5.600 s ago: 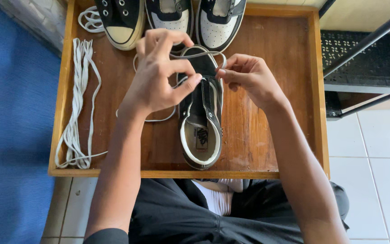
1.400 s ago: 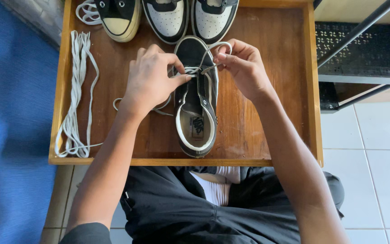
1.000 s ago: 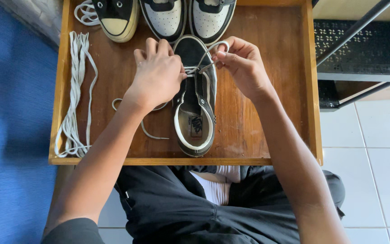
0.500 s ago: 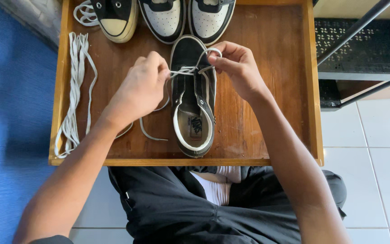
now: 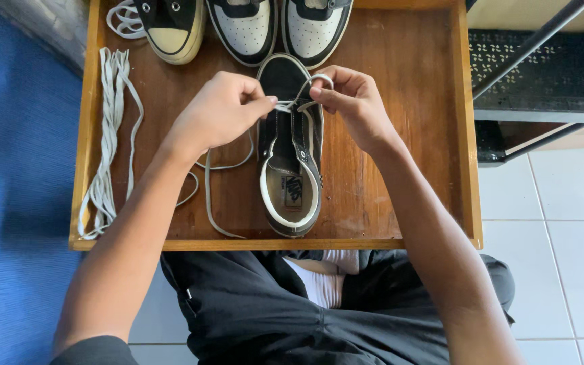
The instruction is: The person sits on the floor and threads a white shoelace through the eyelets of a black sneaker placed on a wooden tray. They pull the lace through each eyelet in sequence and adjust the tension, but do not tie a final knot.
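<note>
1. The black low-top shoe lies in the middle of the wooden tray, sole down; its long axis runs straight away from the person, toe toward the far rim and open heel toward the lap.
2. A white lace crosses the lowest eyelets near the toe; its loose tail curls over the tray floor left of the shoe, down toward the near rim.
3. The left hand pinches the lace between thumb and forefinger at the shoe's left edge; the fingers are closed on it.
4. The right hand pinches the other end of the lace, which loops up over the toe by its fingertips; it too is closed on the lace.
5. Just beyond the toe stand three more shoes: a black canvas sneaker at the left and a white-and-black pair beside it.
6. A bundle of spare white laces lies along the tray's left side, well apart from the shoe.
7. Blue carpet lies left of the tray; pale tiles to the right.
</note>
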